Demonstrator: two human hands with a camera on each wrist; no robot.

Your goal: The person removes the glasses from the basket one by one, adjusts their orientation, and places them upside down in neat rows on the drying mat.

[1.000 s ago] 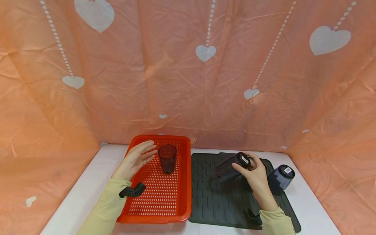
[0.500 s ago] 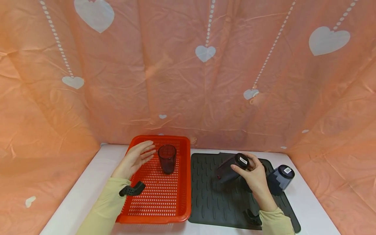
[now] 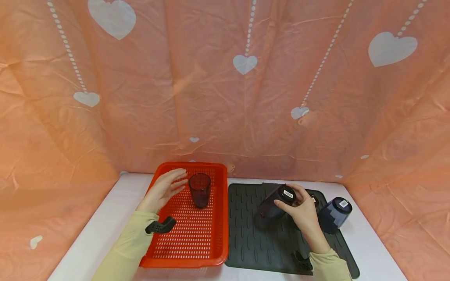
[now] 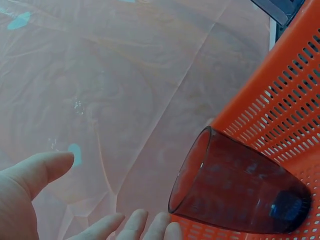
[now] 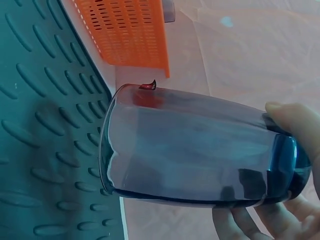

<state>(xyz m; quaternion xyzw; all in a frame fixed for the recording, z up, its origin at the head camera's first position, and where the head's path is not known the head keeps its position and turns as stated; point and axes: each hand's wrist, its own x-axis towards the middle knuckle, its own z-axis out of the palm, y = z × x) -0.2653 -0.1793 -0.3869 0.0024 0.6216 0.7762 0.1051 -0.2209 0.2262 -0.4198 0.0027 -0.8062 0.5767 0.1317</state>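
Note:
My right hand point(image 3: 306, 214) grips a dark tinted drinking glass point(image 3: 273, 203) near its base, thumb on one side and fingers on the other. The glass is tilted, mouth down toward the ribbed black mat point(image 3: 247, 238); in the right wrist view its rim point(image 5: 104, 150) looks apart from the mat. My left hand point(image 3: 163, 191) hangs over the orange basket point(image 3: 225, 218), fingers extended, holding nothing. Beside those fingers a similar glass point(image 3: 200, 190) stands mouth up in the basket. At the mat's right edge is an upside-down glass point(image 3: 334, 215). Another dark base point(image 3: 314, 200) is mostly hidden behind my right hand.
The perforated basket lies to the left of the mat on a white table point(image 3: 100, 230). A pinkish-orange sheet with white hearts point(image 3: 245, 64) hangs behind and at both sides. Dark straps point(image 3: 161, 225) sit at both wrists.
My right hand has shifted slightly left and down with the glass, whose base now tips a little more toward the camera. The left hand stays almost in place.

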